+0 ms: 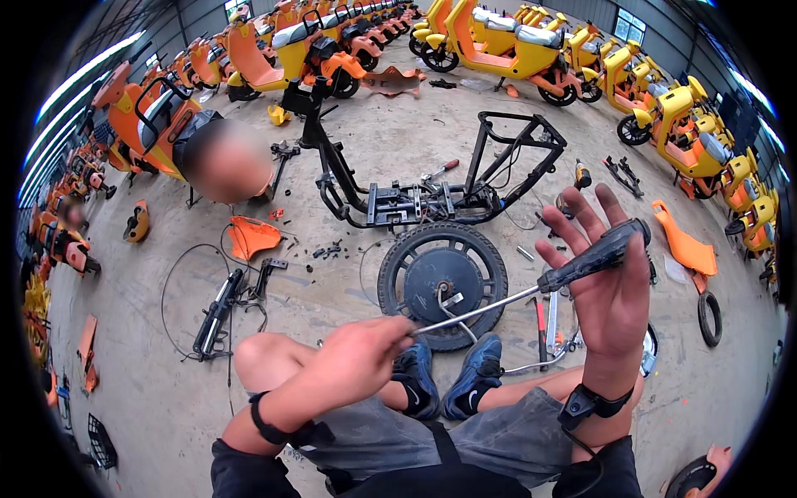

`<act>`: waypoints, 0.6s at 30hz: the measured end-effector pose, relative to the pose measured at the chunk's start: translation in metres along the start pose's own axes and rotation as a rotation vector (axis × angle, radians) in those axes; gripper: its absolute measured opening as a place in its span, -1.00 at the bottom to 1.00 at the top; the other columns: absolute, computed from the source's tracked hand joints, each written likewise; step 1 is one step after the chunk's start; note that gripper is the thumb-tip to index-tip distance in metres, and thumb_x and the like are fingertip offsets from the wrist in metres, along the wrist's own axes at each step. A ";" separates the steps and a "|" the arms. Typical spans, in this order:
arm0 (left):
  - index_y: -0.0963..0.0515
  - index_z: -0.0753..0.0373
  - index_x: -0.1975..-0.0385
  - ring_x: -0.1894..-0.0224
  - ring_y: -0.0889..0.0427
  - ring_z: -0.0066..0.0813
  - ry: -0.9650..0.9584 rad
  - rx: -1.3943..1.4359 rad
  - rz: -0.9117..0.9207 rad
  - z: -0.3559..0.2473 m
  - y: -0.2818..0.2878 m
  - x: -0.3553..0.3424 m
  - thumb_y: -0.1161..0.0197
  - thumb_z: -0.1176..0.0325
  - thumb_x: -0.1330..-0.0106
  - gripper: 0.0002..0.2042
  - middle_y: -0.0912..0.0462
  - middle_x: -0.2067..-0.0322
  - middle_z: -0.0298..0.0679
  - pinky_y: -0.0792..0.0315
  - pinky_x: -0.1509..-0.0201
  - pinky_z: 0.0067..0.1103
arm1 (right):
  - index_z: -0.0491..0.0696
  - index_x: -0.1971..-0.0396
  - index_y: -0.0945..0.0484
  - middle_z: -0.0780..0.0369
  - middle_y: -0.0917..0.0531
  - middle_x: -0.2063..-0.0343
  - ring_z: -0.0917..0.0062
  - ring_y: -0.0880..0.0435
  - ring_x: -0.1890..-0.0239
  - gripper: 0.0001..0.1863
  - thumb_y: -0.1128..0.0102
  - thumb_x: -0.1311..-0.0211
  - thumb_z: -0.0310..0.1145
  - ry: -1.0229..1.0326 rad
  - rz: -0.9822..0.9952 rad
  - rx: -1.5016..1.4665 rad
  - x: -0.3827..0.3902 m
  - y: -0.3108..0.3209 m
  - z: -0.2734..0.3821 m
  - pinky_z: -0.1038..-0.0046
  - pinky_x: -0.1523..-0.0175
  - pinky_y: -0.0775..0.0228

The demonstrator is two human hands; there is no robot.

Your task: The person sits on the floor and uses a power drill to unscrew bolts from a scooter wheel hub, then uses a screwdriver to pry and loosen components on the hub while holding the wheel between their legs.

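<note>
A long screwdriver with a black handle [594, 259] and a steel shaft [477, 314] slants across in front of me. My left hand [357, 361] is closed around the tip end of the shaft. The handle lies across my right hand [618, 307], against the palm and thumb, while the fingers are stretched out and spread. Below the shaft, a wheel with a black tyre and dark hub [442, 280] lies flat on the floor by my shoes. Beyond it stands a bare black scooter frame [407, 203].
Orange panels [253, 238] [685, 239], a shock absorber [217, 315], a red-handled tool [541, 328], a cordless drill [583, 174] and a loose tyre [709, 319] lie around. Another person [228, 162] is at the left of the frame. Yellow scooters [498, 48] stand in rows behind.
</note>
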State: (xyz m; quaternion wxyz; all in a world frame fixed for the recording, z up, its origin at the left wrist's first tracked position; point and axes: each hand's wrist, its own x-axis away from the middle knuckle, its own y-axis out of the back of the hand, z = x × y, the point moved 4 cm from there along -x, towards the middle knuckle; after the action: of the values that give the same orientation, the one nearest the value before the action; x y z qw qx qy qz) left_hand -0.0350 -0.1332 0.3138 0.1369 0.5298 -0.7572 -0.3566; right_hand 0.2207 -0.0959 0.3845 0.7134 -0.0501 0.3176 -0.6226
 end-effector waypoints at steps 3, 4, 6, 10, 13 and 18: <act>-0.50 0.28 0.21 0.29 -0.56 0.09 -0.003 0.095 0.046 0.049 -0.085 -0.034 -0.15 0.45 -0.31 -0.89 -0.60 0.36 0.00 -0.46 0.22 -0.28 | -0.13 -0.03 -0.43 0.24 -0.56 0.27 0.49 -0.60 0.25 -0.58 -0.08 -0.40 -0.10 0.015 -0.300 -0.089 -0.007 0.021 -0.007 0.37 0.13 -0.47; -0.51 0.28 0.21 0.25 -0.56 0.09 0.003 0.087 0.003 0.063 -0.104 -0.047 -0.16 0.44 -0.30 -0.88 -0.60 0.34 -0.01 -0.46 0.18 -0.27 | -0.12 0.08 -0.44 0.30 -0.50 0.39 0.55 -0.54 0.37 -0.63 -0.07 -0.40 -0.10 -0.007 -0.264 -0.103 -0.008 0.031 -0.013 0.40 0.21 -0.43; -0.52 0.28 0.21 0.18 -0.56 0.07 0.015 0.072 -0.079 0.085 -0.132 -0.073 -0.18 0.43 -0.29 -0.87 -0.61 0.29 -0.02 -0.44 0.10 -0.25 | -0.09 0.26 -0.43 0.38 -0.37 0.56 0.62 -0.43 0.55 -0.68 -0.05 -0.42 -0.10 -0.012 -0.261 -0.051 -0.008 0.045 -0.031 0.45 0.33 -0.35; -0.50 0.31 0.06 -0.07 -0.49 0.05 -0.010 0.183 -0.224 0.104 -0.181 -0.094 -0.19 0.40 -0.28 -0.74 -0.56 0.06 0.01 -0.33 -0.18 -0.23 | -0.05 0.45 -0.34 0.36 -0.31 0.69 0.61 -0.34 0.69 -0.70 0.02 -0.43 -0.16 0.079 -0.313 0.054 -0.005 0.066 -0.085 0.46 0.46 -0.30; -0.32 0.31 -0.20 -0.23 -0.37 0.09 -0.006 0.282 -0.234 0.097 -0.199 -0.085 -0.22 0.46 -0.23 -0.50 -0.40 -0.15 0.09 -0.24 -0.32 -0.25 | -0.07 0.48 -0.32 0.32 -0.33 0.71 0.58 -0.35 0.70 -0.73 0.03 -0.40 -0.26 0.095 -0.239 0.091 0.003 0.073 -0.126 0.46 0.50 -0.30; -0.37 0.26 -0.15 -0.11 -0.45 0.01 -0.119 0.566 -0.273 0.099 -0.203 -0.089 -0.34 0.41 -0.04 -0.42 -0.47 -0.05 0.00 -0.30 -0.25 -0.32 | -0.14 0.61 -0.39 0.24 -0.46 0.73 0.50 -0.45 0.71 -0.75 -0.10 -0.24 -0.38 0.132 0.232 0.317 0.032 0.071 -0.185 0.42 0.50 -0.37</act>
State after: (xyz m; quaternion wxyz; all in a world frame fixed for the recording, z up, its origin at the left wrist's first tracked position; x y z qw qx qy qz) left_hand 0.0858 -0.0508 0.1195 -0.1097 0.6218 -0.7549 -0.1774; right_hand 0.1871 -0.0498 0.1921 0.7570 0.1406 0.2651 -0.5804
